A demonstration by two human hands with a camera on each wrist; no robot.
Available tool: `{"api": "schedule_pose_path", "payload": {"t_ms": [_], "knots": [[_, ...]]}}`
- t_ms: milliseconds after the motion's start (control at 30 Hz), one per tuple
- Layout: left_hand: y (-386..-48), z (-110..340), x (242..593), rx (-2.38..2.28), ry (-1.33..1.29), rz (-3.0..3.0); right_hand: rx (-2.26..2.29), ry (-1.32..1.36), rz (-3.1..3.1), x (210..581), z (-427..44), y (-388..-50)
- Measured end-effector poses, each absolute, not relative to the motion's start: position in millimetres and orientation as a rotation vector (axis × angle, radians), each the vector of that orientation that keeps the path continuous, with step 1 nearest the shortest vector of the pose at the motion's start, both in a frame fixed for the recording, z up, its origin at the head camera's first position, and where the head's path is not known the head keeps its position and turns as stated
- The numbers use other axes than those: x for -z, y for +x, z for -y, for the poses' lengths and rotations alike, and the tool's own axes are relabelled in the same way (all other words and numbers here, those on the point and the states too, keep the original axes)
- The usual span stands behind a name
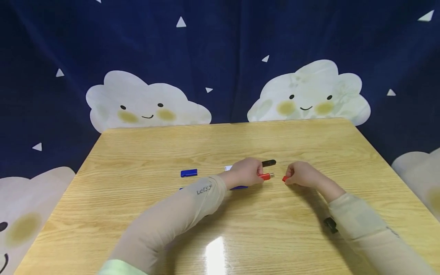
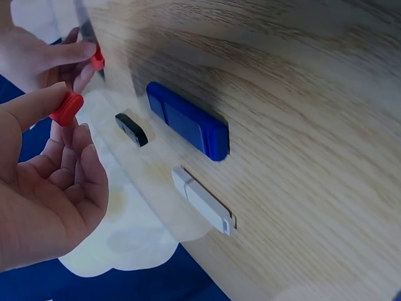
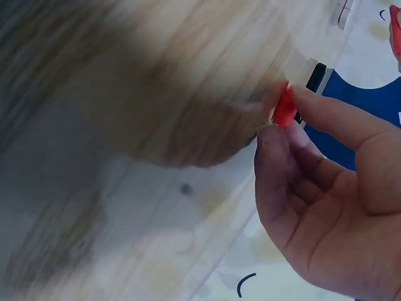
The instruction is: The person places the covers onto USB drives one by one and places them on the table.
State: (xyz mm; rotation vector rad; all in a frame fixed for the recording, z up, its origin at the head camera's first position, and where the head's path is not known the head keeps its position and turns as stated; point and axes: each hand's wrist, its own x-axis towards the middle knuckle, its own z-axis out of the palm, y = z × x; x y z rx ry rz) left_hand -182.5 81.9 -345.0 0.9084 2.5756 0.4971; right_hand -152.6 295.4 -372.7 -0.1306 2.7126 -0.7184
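My left hand pinches a red USB stick between thumb and fingers, its metal plug bare and facing right. Across a small gap, my right hand pinches a small red cap. In the left wrist view, the stick's red end shows at the thumb tip, the other fingers loosely curled below. The right wrist view has the red cap between thumb and fingertip. Just beyond the left hand lie a black USB stick and a white one, partly covered by that hand.
One blue USB stick lies left on the wooden table. Another blue one is partly hidden beneath the left wrist. A black object of unclear kind shows by the right forearm. A dark cloud-print curtain hangs behind the table.
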Motion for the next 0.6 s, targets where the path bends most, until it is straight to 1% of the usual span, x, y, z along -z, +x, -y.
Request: {"api": "schedule_pose_path", "payload": {"t_ms": [400,600], "knots": [[-184.9,-52.1,341.8,-0.629,0.878,-2.545,0.674,-0.219,-2.866,375.0,-275.7,-153.5],[-182.2,-39.6,341.4,-0.696,0.866,-2.509,0.684,-0.223,-2.863,374.1,-272.3,-152.0]]}}
